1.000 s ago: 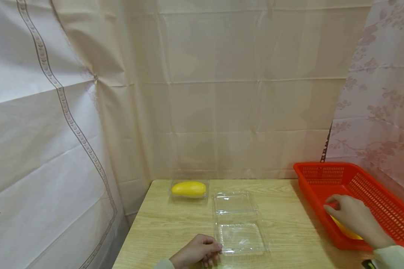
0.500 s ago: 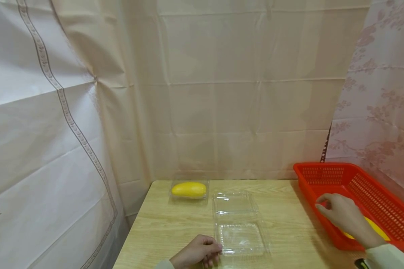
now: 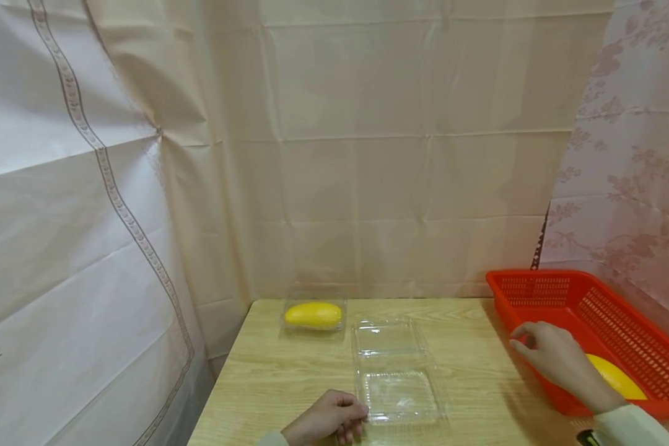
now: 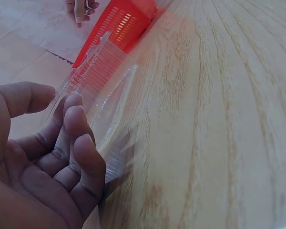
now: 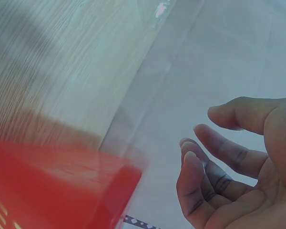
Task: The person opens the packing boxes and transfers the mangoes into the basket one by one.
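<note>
My left hand (image 3: 327, 416) pinches the near left edge of a clear plastic clamshell box (image 3: 399, 396), which lies with its lid folded back on the table. In the left wrist view, the clear rim (image 4: 88, 62) passes between thumb and fingertips. My right hand (image 3: 554, 358) is over the left rim of the red basket (image 3: 582, 291), its fingers loosely bent and nothing between them. Partly behind that forearm, a yellow mango-like fruit (image 3: 616, 378) lies in the basket. The right wrist view shows the thumb and fingers apart.
A second clear box (image 3: 342, 303) with a yellow mango-like fruit (image 3: 313, 314) in it sits at the table's back left. The wooden table (image 3: 290, 359) ends against a beige cloth (image 3: 357, 186). A pale curtain (image 3: 89, 248) hangs at left.
My right hand has moved left, from inside the basket to over its left rim, uncovering more of the yellow fruit there. The left hand and open box have stayed still.
</note>
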`<state>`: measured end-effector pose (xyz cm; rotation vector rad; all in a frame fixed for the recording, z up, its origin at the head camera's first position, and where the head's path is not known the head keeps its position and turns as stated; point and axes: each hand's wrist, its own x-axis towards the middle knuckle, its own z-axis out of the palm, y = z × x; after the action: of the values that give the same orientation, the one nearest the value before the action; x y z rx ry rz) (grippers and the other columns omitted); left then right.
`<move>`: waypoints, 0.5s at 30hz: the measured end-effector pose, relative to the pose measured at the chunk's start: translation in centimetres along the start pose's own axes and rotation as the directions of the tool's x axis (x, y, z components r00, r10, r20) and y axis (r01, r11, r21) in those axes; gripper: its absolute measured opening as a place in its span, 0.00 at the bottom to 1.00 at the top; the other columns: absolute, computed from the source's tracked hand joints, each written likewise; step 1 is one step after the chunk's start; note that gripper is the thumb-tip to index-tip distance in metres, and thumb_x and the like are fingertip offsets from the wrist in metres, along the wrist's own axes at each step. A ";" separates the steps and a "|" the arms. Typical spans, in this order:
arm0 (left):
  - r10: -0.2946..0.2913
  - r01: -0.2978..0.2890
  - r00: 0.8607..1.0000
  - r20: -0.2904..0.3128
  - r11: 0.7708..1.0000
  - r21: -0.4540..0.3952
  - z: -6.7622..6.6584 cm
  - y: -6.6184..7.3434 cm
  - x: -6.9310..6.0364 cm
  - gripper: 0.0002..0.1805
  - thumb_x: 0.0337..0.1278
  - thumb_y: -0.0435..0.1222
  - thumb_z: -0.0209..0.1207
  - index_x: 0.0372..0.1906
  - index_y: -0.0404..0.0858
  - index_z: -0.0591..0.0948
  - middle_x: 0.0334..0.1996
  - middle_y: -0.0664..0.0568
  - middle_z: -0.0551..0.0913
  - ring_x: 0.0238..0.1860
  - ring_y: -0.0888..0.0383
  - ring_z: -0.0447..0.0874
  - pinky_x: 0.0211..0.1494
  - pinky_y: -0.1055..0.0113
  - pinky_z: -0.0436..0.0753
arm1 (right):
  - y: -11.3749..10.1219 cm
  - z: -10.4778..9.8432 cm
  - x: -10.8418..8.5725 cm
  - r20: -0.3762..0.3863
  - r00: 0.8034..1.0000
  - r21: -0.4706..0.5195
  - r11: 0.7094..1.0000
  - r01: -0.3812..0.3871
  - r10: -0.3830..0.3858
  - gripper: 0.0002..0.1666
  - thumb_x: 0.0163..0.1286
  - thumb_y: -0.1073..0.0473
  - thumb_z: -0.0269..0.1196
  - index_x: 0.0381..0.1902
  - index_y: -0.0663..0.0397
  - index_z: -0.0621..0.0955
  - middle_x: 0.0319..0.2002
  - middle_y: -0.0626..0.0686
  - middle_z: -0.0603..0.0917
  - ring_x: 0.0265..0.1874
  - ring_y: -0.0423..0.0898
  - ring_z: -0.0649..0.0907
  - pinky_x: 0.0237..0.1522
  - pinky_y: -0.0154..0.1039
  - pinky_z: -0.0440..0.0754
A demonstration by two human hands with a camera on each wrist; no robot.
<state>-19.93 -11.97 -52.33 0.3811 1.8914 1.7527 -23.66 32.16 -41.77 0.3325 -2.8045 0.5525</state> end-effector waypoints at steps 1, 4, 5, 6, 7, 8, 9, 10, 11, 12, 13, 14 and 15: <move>0.000 0.000 1.000 -0.002 1.000 0.000 0.0 0.0 0.0 0.21 0.74 0.39 0.59 0.45 0.19 0.81 0.24 0.55 0.83 0.19 0.66 0.75 0.22 0.77 0.74 | -0.1 0.1 0.0 -0.005 1.000 0.003 1.000 0.004 -0.004 0.08 0.65 0.60 0.72 0.39 0.59 0.87 0.28 0.47 0.83 0.27 0.45 0.80 0.28 0.45 0.78; -0.005 0.005 1.000 -0.006 1.000 -0.005 0.0 0.0 0.0 0.20 0.74 0.39 0.59 0.45 0.20 0.82 0.24 0.55 0.83 0.19 0.66 0.74 0.22 0.77 0.74 | -0.4 0.4 0.0 -0.031 0.999 0.007 1.000 0.023 -0.023 0.07 0.64 0.60 0.72 0.37 0.57 0.87 0.28 0.46 0.83 0.28 0.44 0.80 0.28 0.45 0.78; -0.005 0.005 1.000 -0.007 1.000 -0.004 0.0 0.0 0.0 0.20 0.74 0.39 0.59 0.44 0.20 0.82 0.24 0.55 0.83 0.19 0.66 0.74 0.21 0.77 0.74 | -0.5 0.5 0.0 -0.033 0.999 0.008 1.000 0.025 -0.025 0.06 0.64 0.60 0.72 0.37 0.57 0.87 0.29 0.46 0.83 0.28 0.44 0.80 0.28 0.45 0.78; -0.006 0.006 1.000 -0.007 1.000 -0.005 0.0 0.0 0.0 0.20 0.74 0.39 0.59 0.44 0.20 0.82 0.24 0.55 0.83 0.19 0.66 0.74 0.21 0.77 0.73 | -0.6 0.6 0.0 -0.038 0.999 0.008 1.000 0.029 -0.028 0.06 0.64 0.60 0.73 0.37 0.56 0.87 0.29 0.46 0.83 0.28 0.44 0.80 0.29 0.45 0.78; -0.005 0.005 1.000 -0.007 1.000 -0.005 0.0 0.0 0.0 0.20 0.74 0.39 0.59 0.44 0.20 0.82 0.24 0.55 0.83 0.19 0.66 0.74 0.21 0.77 0.73 | -0.7 0.7 0.0 -0.040 0.999 0.009 0.999 0.030 -0.030 0.06 0.64 0.60 0.73 0.37 0.56 0.87 0.29 0.46 0.83 0.28 0.44 0.80 0.29 0.46 0.78; -0.006 0.006 1.000 -0.007 1.000 -0.005 0.0 0.0 0.0 0.20 0.75 0.39 0.59 0.45 0.20 0.82 0.24 0.55 0.83 0.19 0.66 0.74 0.21 0.77 0.73 | -0.8 0.8 0.0 -0.039 0.999 0.011 0.999 0.030 -0.030 0.06 0.64 0.61 0.73 0.36 0.56 0.87 0.29 0.46 0.83 0.28 0.44 0.80 0.29 0.46 0.78; -0.004 0.004 1.000 -0.006 1.000 -0.003 0.0 0.0 0.0 0.20 0.75 0.39 0.59 0.45 0.20 0.82 0.24 0.55 0.83 0.19 0.66 0.74 0.21 0.77 0.74 | -0.9 0.8 0.0 -0.029 0.999 0.017 1.000 0.024 -0.023 0.06 0.64 0.60 0.72 0.37 0.56 0.87 0.29 0.46 0.83 0.28 0.44 0.80 0.30 0.45 0.78; -0.001 0.001 1.000 -0.004 1.000 0.000 0.0 0.0 0.0 0.20 0.75 0.39 0.59 0.45 0.19 0.82 0.24 0.55 0.83 0.19 0.66 0.75 0.22 0.77 0.74 | -1.0 0.9 0.0 -0.021 1.000 0.021 1.000 0.017 -0.017 0.06 0.64 0.60 0.72 0.37 0.56 0.87 0.29 0.46 0.83 0.28 0.44 0.80 0.30 0.45 0.78; 0.001 -0.001 1.000 -0.002 1.000 0.001 0.0 0.0 0.0 0.20 0.75 0.39 0.59 0.45 0.19 0.81 0.24 0.55 0.83 0.19 0.66 0.75 0.22 0.77 0.74 | -1.1 0.9 0.1 -0.011 1.000 0.025 1.000 0.012 -0.012 0.06 0.64 0.60 0.72 0.37 0.56 0.87 0.29 0.46 0.83 0.28 0.44 0.80 0.30 0.45 0.79; 0.002 -0.002 1.000 0.000 1.000 -0.001 0.0 0.0 0.0 0.21 0.75 0.39 0.59 0.45 0.19 0.81 0.24 0.55 0.83 0.19 0.66 0.75 0.22 0.77 0.74 | -1.1 0.9 0.1 -0.002 1.000 0.028 1.000 0.007 -0.006 0.06 0.64 0.60 0.72 0.37 0.56 0.87 0.29 0.46 0.83 0.28 0.43 0.80 0.30 0.44 0.79; 0.003 -0.003 1.000 0.002 1.000 -0.002 0.0 0.0 0.0 0.21 0.75 0.39 0.59 0.45 0.19 0.81 0.24 0.55 0.83 0.19 0.66 0.75 0.22 0.77 0.74 | -1.2 0.9 0.1 0.009 1.000 0.033 0.999 -0.001 0.001 0.06 0.65 0.60 0.72 0.38 0.56 0.87 0.30 0.46 0.83 0.29 0.43 0.80 0.31 0.44 0.79; 0.005 -0.005 1.000 0.004 1.000 -0.002 0.0 0.0 0.0 0.21 0.74 0.39 0.59 0.45 0.19 0.81 0.24 0.55 0.83 0.20 0.66 0.75 0.22 0.77 0.74 | -1.3 0.9 0.2 0.021 1.000 0.036 0.999 -0.008 0.007 0.07 0.65 0.59 0.72 0.38 0.56 0.87 0.30 0.45 0.83 0.29 0.43 0.80 0.31 0.44 0.79; 0.008 -0.008 1.000 0.006 1.000 -0.002 0.0 0.0 0.0 0.21 0.74 0.39 0.59 0.45 0.18 0.81 0.24 0.55 0.83 0.20 0.66 0.75 0.22 0.77 0.74 | -1.4 0.9 0.2 0.033 0.999 0.037 0.999 -0.015 0.014 0.07 0.65 0.59 0.72 0.38 0.56 0.87 0.30 0.45 0.83 0.29 0.43 0.80 0.31 0.44 0.80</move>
<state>-19.95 -11.98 -52.31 0.3931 1.8866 1.7564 -23.68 30.50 -42.02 0.3324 -2.8328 0.6089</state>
